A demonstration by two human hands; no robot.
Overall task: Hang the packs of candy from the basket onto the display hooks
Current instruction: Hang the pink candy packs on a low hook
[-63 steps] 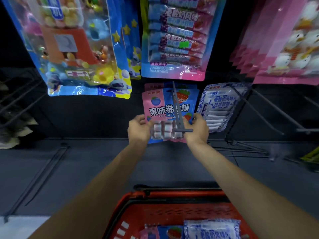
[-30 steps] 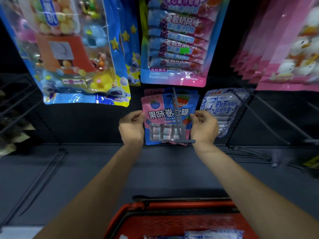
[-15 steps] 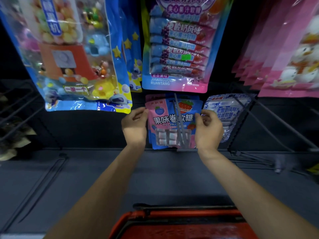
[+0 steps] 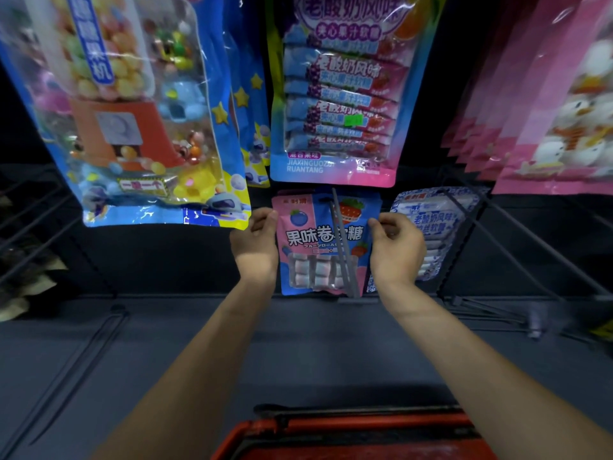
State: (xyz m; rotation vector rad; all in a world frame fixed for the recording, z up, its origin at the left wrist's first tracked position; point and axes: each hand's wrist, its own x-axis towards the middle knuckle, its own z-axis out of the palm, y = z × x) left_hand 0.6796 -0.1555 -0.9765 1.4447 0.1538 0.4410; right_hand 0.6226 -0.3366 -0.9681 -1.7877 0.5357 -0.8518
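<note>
— Where was the candy pack (image 4: 318,242) seen?
— At twelve o'clock from the basket (image 4: 331,426) (only its red rim was shown), with the hook (image 4: 343,247) crossing its front.
— How was it held?
— Its left edge was pinched by the left hand (image 4: 255,247), and its right edge by the right hand (image 4: 396,250), with the fingers curled.

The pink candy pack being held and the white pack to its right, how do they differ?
The pink pack is held at both edges by the left hand and right hand; nothing holds the white pack. The pink pack pictures fruit; the white pack has blue lettering. Both sit in the lower row.
</note>
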